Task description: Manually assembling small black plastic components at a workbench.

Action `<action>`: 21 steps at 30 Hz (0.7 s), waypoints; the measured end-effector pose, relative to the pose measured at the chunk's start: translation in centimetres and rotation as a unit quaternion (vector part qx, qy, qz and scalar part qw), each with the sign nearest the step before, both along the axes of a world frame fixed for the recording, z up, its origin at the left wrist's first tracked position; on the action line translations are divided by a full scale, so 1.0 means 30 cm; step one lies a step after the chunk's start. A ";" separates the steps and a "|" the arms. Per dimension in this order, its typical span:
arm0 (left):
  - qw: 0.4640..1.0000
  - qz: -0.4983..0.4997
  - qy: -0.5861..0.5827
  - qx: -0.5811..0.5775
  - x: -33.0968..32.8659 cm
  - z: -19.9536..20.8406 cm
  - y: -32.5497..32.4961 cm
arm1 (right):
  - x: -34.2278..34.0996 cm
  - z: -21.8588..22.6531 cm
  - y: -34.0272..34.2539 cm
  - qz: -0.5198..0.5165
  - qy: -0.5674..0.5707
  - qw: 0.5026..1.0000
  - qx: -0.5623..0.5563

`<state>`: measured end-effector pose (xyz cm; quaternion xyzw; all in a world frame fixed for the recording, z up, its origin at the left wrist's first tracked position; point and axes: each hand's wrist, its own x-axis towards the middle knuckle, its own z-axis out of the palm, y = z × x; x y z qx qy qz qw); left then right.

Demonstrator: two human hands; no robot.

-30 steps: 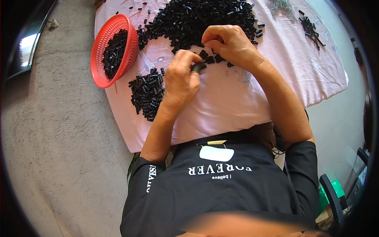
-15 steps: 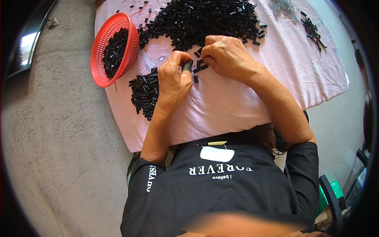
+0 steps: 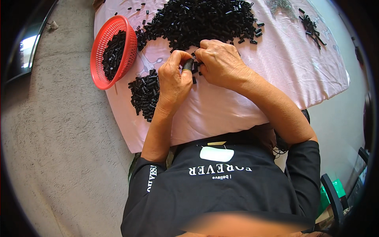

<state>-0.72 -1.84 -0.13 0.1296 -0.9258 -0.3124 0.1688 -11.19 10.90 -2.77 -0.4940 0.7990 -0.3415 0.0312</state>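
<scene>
My left hand [image 3: 173, 75] is closed, its thumb in a black finger cot [image 3: 188, 64] pressed toward the curled index finger. Whatever it pinches is too small to make out. Close against it, my right hand [image 3: 219, 61] has its fingers bent together, their tips over small black tubular plastic pieces [image 3: 194, 68]; what they grip is hidden. A few such pieces lie on the cloth under and between the hands. Just beyond the hands spreads a large heap of black pieces [image 3: 201, 23]. A smaller pile [image 3: 145, 94] sits left of my left wrist.
A red plastic basket [image 3: 132, 47] holding black pieces leans tilted at the table's left edge. The table wears a pink cloth [image 3: 221, 110]. At the far right are a tangle of thin silvery metal bits [image 3: 282, 7] and a little cluster of longer black parts [image 3: 310, 28].
My right hand has moved left and slightly nearer, so its fingertips now meet my left hand's. The left hand has stayed almost where it was.
</scene>
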 end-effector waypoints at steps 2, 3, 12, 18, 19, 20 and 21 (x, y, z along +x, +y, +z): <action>1.000 0.006 -0.006 0.004 0.003 0.006 0.000 | -0.014 -0.019 -0.005 -0.005 -0.003 1.000 -0.020; 1.000 0.012 -0.013 0.009 0.004 0.008 0.000 | -0.023 -0.024 -0.006 -0.010 -0.006 0.999 -0.040; 0.990 0.021 -0.008 0.138 0.017 0.005 -0.014 | -0.075 -0.012 -0.007 0.051 -0.230 0.963 -0.131; 0.992 0.005 0.029 0.126 0.028 0.011 -0.017 | -0.089 0.018 0.003 0.125 -0.556 0.806 -0.161; 0.992 0.005 0.029 0.126 0.029 0.013 -0.015 | -0.093 0.010 0.002 0.133 -0.571 0.792 -0.170; 0.990 0.007 0.034 0.134 0.030 0.016 -0.012 | -0.096 0.003 0.002 0.139 -0.587 0.777 -0.180; 0.989 0.008 0.038 0.143 0.031 0.018 -0.010 | -0.100 0.000 0.003 0.139 -0.587 0.777 -0.180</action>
